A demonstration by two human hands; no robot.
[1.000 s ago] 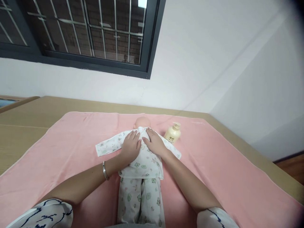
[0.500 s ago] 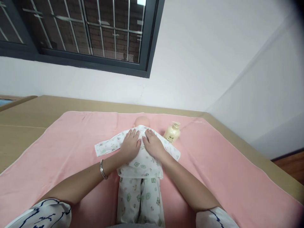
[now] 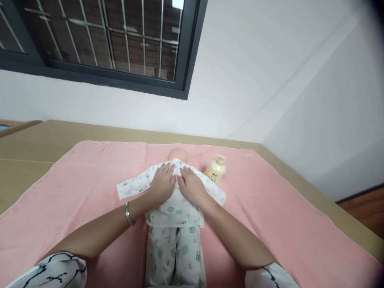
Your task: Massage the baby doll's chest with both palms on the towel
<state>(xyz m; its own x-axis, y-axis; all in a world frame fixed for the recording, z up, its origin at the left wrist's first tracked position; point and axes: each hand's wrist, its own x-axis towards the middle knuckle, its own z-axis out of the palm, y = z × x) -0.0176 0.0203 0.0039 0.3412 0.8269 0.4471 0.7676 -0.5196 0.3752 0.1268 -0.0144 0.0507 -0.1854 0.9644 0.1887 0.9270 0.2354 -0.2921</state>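
A baby doll (image 3: 178,154) lies stretched out on a pink blanket, its bald head at the far end. It wears a white printed top (image 3: 180,214) with the sleeves spread sideways, and matching trousers (image 3: 189,256). My left hand (image 3: 163,184) rests flat on the left side of the upper torso, fingers extended. On the right side my right hand (image 3: 192,186) lies flat too, its thumb close to the left thumb. Neither hand grips anything. The doll's face cannot be seen clearly. A silver bangle (image 3: 129,214) circles my left wrist.
A cream pump bottle (image 3: 216,168) stands on the pink blanket (image 3: 264,216), just right of the doll's shoulder. The blanket covers a wooden surface (image 3: 90,129) that meets a white wall (image 3: 231,80). A dark-framed, barred window (image 3: 120,40) is above.
Both hands stay flat on the doll's upper torso, with the thumbs slightly shifted. The whole view has moved a little, so everything appears slightly further left.
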